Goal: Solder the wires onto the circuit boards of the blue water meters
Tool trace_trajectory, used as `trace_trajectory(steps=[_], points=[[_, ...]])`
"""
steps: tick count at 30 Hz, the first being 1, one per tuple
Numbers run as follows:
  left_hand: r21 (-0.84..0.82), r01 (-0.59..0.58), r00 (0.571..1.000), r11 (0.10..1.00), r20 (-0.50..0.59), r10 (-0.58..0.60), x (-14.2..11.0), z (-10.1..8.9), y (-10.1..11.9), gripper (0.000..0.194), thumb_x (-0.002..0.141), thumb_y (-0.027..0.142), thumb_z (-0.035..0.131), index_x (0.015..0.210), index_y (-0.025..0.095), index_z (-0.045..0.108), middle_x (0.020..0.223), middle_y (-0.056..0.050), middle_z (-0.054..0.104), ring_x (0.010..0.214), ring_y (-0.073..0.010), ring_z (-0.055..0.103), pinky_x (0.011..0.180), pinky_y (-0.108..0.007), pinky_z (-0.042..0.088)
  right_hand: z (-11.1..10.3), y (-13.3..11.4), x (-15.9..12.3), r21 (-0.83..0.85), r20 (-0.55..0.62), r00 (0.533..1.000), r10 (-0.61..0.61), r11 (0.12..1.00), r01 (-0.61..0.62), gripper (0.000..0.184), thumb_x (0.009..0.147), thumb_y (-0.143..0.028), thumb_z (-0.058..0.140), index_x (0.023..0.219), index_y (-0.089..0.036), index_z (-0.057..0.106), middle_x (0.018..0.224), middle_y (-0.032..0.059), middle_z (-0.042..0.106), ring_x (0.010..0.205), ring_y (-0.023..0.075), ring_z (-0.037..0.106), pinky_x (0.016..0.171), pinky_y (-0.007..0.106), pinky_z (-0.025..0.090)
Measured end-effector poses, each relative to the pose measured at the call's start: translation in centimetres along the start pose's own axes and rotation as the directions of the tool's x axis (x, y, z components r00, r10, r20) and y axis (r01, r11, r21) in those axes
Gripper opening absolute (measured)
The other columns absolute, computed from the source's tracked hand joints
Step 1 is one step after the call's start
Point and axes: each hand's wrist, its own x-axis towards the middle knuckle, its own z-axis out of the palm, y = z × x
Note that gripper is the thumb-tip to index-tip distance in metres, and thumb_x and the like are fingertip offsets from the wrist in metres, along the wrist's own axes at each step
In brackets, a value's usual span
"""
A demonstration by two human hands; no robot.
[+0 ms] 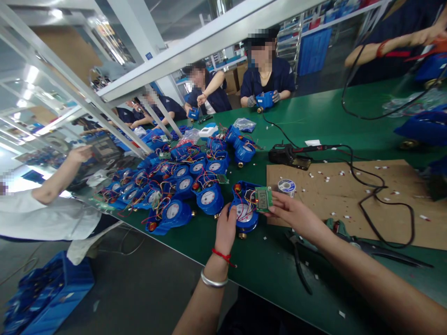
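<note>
A blue water meter [244, 211] with a white dial and coloured wires sits on the green table [279, 270] in front of me. My left hand [226, 229] grips its left side, fingers curled round the housing. My right hand [295, 215] pinches a small green circuit board [264, 198], still wired to the meter, by its right edge above the housing.
Several more blue meters [181, 186] are crowded to the left. A solder spool [287, 186], a soldering iron [296, 153] with black cable, pliers [300, 265] and scissors [377, 249] lie around a brown cardboard sheet [349, 195]. Other people work opposite and at both sides.
</note>
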Motion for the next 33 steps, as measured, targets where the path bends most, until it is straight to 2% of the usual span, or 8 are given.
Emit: trace_trajectory(steps=[10,17,23,33], points=[[-0.024,0.027,1.000,0.999,0.018,-0.026,-0.03,-0.10,0.19,0.049,0.090,0.052,0.043,0.123,0.017,0.053,0.121,-0.010,0.061,0.108,-0.0232,0.059,0.090,-0.033,0.048,0.20,-0.50,0.04,0.012,0.029,0.999,0.042,0.999,-0.042,0.046,0.081,-0.029,0.061,0.127,-0.030,0.055,0.113,0.0014,0.066,0.104,0.0239,0.062,0.091,0.044,0.051],[-0.029,0.030,1.000,0.999,-0.001,-0.030,-0.12,-0.04,0.36,0.049,0.088,0.052,0.045,0.122,0.017,0.054,0.120,-0.010,0.061,0.108,-0.0239,0.058,0.091,-0.034,0.046,0.18,-0.95,-0.12,0.054,0.050,0.998,0.025,0.998,-0.028,0.054,0.082,-0.032,0.062,0.132,-0.020,0.047,0.122,0.0098,0.060,0.106,0.0219,0.061,0.094,0.040,0.049],[-0.028,0.019,1.000,0.999,0.002,-0.019,-0.07,0.00,0.18,0.050,0.089,0.053,0.043,0.123,0.018,0.053,0.120,-0.011,0.061,0.109,-0.0239,0.058,0.092,-0.035,0.046,0.28,-0.80,-0.09,0.019,0.043,0.999,0.023,1.000,-0.024,0.050,0.083,-0.029,0.061,0.131,-0.024,0.049,0.112,0.0061,0.066,0.098,0.0206,0.064,0.091,0.040,0.051],[-0.051,0.031,0.999,0.998,0.022,-0.030,-0.20,-0.02,0.20,0.050,0.089,0.053,0.043,0.123,0.019,0.052,0.120,-0.010,0.061,0.108,-0.0239,0.059,0.091,-0.036,0.047,0.22,-0.15,-0.02,0.016,-0.011,0.999,0.046,0.999,-0.046,0.043,0.082,-0.024,0.060,0.125,-0.024,0.056,0.107,0.0049,0.068,0.095,0.0200,0.066,0.087,0.038,0.053]])
